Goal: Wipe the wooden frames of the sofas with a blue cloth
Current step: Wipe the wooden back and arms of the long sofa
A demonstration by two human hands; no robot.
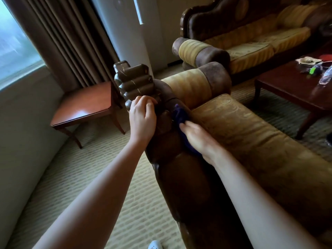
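The near sofa's dark carved wooden frame (pixel 136 83) runs along the top of its backrest, from the bottom of the view up to a ridged end piece. My left hand (pixel 142 119) rests on the frame's left side with its fingers curled over the carved edge. My right hand (pixel 197 139) presses a blue cloth (pixel 179 114) against the frame's right side, beside the gold back cushion (pixel 251 141). Most of the cloth is hidden under that hand. A second sofa (pixel 242 33) with the same wooden frame stands at the far right.
A wooden side table (pixel 86 105) stands left of the sofa by the brown curtain (pixel 62 42) and window. A dark coffee table (pixel 296 90) with small clutter sits at the right. Patterned carpet (pixel 107 177) covers the floor behind the sofa.
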